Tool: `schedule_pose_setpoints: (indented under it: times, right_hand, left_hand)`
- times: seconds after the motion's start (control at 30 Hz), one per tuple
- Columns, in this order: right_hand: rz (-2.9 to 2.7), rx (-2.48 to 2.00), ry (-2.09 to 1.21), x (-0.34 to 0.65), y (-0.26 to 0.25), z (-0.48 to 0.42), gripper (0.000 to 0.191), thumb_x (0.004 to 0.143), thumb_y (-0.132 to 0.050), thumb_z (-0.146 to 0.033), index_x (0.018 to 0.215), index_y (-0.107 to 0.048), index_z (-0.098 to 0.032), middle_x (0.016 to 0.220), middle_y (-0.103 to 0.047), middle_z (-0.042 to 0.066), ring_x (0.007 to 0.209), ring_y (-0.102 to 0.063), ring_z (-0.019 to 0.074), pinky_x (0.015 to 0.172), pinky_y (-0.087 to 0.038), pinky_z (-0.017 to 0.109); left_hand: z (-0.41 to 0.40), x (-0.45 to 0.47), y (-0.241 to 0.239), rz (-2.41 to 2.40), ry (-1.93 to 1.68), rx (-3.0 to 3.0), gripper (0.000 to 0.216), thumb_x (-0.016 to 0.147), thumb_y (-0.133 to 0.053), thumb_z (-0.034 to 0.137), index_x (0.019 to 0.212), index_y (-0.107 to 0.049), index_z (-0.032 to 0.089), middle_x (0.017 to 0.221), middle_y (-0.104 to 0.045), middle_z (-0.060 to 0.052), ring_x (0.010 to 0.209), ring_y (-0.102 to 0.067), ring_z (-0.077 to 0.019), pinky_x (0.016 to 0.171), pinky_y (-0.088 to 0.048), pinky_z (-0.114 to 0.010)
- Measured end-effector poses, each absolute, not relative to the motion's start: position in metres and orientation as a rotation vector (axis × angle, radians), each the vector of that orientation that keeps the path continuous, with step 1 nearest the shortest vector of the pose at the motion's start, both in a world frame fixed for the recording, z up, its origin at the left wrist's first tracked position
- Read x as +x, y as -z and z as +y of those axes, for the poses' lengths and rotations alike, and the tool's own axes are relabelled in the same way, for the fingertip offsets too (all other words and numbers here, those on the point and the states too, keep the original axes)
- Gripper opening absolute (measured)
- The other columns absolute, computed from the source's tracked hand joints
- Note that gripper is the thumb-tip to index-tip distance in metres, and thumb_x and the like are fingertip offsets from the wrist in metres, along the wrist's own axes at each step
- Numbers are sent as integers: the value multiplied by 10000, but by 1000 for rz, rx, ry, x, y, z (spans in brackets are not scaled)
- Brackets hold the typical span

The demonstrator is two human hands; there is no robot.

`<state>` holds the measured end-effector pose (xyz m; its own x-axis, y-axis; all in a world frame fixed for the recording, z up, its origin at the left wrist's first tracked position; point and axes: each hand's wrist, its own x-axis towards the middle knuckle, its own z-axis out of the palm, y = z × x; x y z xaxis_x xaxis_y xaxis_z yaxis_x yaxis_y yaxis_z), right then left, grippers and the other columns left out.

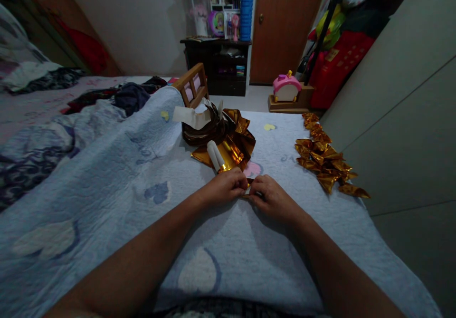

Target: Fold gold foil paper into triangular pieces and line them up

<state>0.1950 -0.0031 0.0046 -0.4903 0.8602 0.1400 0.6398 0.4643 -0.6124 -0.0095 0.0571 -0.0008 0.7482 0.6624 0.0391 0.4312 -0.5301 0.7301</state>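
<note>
Both hands meet over the bed's middle, pinching a small piece of gold foil paper (246, 192) with a pale underside. My left hand (228, 185) grips its left end, fingers closed. At the other end, my right hand (268, 193) has its thumb and fingers pressed on the paper. Just beyond the left hand lies curled gold foil paper (233, 151), a white roll-like end (214, 155) beside it. Behind that sits a heap of gold and brown-backed foil sheets (203, 130). Fingers partly hide the held piece.
A light blue quilt (199, 223) with heart patterns covers the bed. Several folded gold foil pieces (326, 161) lie along its right edge, near a pale cabinet (402, 132). Rumpled bedding (46, 142) lies left. A wooden rail (194, 87) stands behind the heap.
</note>
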Motion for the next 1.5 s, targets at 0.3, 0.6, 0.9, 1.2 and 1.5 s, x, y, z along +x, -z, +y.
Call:
schedule_pose_setpoints:
  times: [0.3,0.6,0.9,1.2,1.5]
  right_hand:
    - [-2259,-1244,-685,192,-7,-7,90,844,-706,-151,787,-648,-190,890,-643,44,895,-559,203,843,-412,350]
    - [-2241,-1252,-619,191,2,-4,94,925,-638,-158,903,-714,-208,882,-631,40,881,-550,202,817,-380,354]
    - [-2243,-1190,-676,185,1,-9,88,861,-695,-130,904,-675,-203,969,-648,51,961,-544,223,873,-400,375]
    - [-2268,-1116,-679,184,1,-7,94,882,-653,-116,855,-669,-204,978,-671,59,961,-566,219,874,-426,381]
    - [-2212,-1311,-572,183,8,-7,130,909,-572,-114,861,-667,-189,873,-627,57,890,-548,215,818,-410,357]
  left_hand:
    - [54,-10,-2,840,-400,2199,127,807,-622,54,758,-595,168,929,-526,-15,861,-545,-154,769,-442,-260]
    - [60,-11,1,858,-298,2252,107,827,-645,89,759,-605,160,745,-587,15,722,-543,-141,675,-370,-252]
    - [55,-11,-8,810,-290,2260,103,790,-633,62,778,-610,162,806,-611,-4,783,-566,-156,723,-411,-250]
    - [57,-14,-7,787,-272,2236,102,768,-645,73,765,-591,160,808,-594,-6,784,-551,-157,715,-409,-252]
    - [58,-16,-9,769,-250,2270,112,802,-582,63,783,-598,172,848,-613,-14,803,-557,-153,742,-422,-254]
